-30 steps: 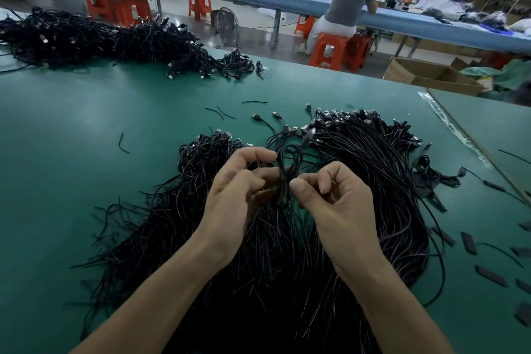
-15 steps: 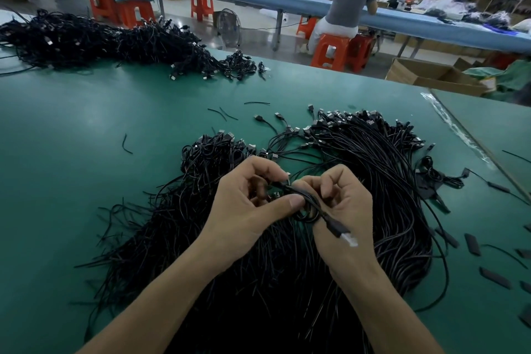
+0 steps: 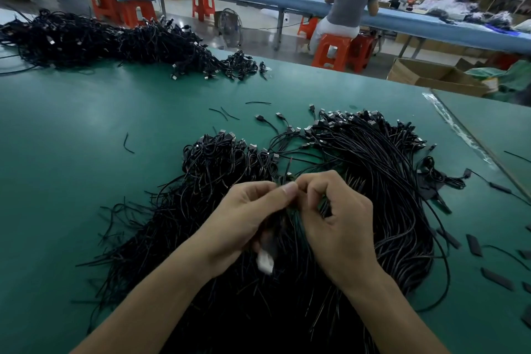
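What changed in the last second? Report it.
The cable, an upright loop before, swung down; its pale plug now hangs blurred under the left hand, which grips it. The right hand keeps pinching it. The piles and table stayed put.

No text, label or number is legible.

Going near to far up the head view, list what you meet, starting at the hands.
Left hand and right hand gripping a black cable → loose pile of black USB cables → far heap of bundled black cables → orange plastic stool → long blue workbench.
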Available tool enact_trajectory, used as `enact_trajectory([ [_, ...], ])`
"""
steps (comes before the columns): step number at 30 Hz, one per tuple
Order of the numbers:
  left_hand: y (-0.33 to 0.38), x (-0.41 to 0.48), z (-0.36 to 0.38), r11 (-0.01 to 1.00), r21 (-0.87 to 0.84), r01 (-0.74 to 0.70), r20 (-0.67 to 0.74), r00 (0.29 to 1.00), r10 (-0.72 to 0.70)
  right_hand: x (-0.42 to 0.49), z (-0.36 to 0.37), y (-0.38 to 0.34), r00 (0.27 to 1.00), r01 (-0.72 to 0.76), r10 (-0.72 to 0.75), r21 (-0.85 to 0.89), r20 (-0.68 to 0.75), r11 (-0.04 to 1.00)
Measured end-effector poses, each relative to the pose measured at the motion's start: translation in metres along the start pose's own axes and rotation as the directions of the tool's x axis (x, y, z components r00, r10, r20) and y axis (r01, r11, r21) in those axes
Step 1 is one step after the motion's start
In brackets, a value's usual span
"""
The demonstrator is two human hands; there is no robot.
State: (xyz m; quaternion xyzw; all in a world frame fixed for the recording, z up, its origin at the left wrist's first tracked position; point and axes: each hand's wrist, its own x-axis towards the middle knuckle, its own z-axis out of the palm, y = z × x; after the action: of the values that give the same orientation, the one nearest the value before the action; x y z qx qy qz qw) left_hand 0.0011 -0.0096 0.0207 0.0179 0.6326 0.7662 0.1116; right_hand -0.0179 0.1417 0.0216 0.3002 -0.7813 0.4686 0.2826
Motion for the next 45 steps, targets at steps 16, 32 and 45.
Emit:
enact_trajectory([
  [16, -0.008, 0.009, -0.017, 0.672, 0.502, -0.544, 0.026, 0.786, 0.617, -0.001, 0.001, -0.008, 0.842, -0.486, 0.483, 0.727, 0.240, 0.486],
  [32, -0.008, 0.038, -0.026, 0.751, 0.591, -0.294, -0.148, 0.876, 0.460, -0.001, -0.008, 0.028, 0.802, -0.559, 0.564, -0.085, 0.198, 0.825],
  [45, -0.017, 0.110, -0.054, 0.179, 0.964, 0.194, -0.231, 0.948, 0.220, -0.019, 0.003, 0.066, 0.597, -0.325, 0.779, -0.829, 0.194, 0.455],
])
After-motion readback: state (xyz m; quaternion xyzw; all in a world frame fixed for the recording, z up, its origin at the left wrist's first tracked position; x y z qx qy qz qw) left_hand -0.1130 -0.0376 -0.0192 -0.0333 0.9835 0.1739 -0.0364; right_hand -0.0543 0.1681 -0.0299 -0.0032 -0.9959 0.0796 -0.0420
